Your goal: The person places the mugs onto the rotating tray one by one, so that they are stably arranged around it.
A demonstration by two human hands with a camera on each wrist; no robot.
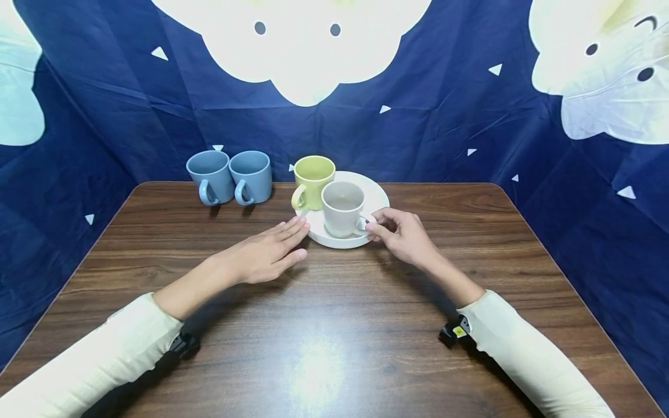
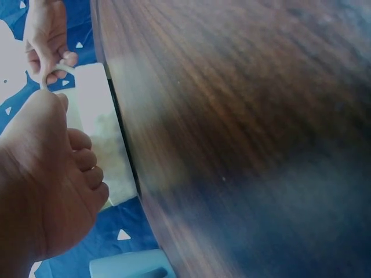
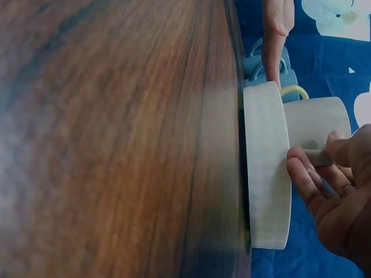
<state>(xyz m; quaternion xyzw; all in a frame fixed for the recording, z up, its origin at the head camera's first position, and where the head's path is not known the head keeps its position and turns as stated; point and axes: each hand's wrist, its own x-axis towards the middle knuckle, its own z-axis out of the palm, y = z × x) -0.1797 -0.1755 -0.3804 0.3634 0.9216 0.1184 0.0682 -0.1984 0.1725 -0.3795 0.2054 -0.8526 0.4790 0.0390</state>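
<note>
A pale grey mug (image 1: 340, 217) stands upright on a round white dish (image 1: 377, 200) with a raised rim. My right hand (image 1: 405, 235) pinches its handle between thumb and fingers, with the lower fingers beside the dish's rim in the right wrist view. Behind and left of it on the dish is a yellow-green mug (image 1: 319, 188), its handle facing front left. The left hand (image 1: 269, 252) has its fingers stretched out, fingertips right at the dish's left rim, and holds nothing.
Two blue mugs (image 1: 213, 177) stand side by side at the back left of the wooden table (image 1: 366, 325), handles toward the front. A dark blue cloth (image 1: 439, 133) with white cloud shapes hangs behind the table and along its sides.
</note>
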